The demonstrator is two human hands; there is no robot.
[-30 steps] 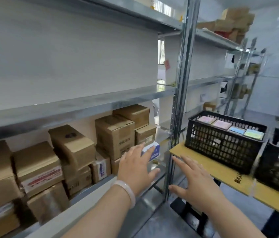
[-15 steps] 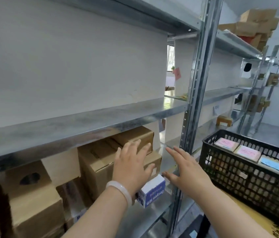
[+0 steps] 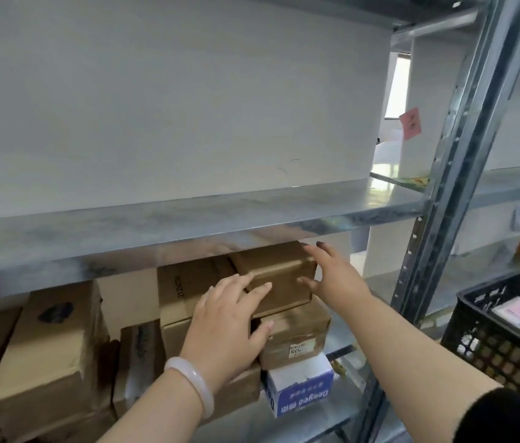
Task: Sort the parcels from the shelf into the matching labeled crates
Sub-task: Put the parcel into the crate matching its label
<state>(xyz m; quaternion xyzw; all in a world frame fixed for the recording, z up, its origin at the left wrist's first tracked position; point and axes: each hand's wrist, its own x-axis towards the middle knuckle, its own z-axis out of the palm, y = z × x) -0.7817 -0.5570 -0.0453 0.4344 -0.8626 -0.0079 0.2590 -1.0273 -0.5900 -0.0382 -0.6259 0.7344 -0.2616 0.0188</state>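
Left hand, right hand, seemingly outstretched.

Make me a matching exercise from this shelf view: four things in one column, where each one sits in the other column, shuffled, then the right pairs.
Things:
1. top box
2. stickered box
3. blue box
4. crate

Places:
A. bottom of the stack
B. right of the post
C. between the left hand and the right hand
D. directly under the top box

Pairs: 1-C, 2-D, 3-A, 4-B.
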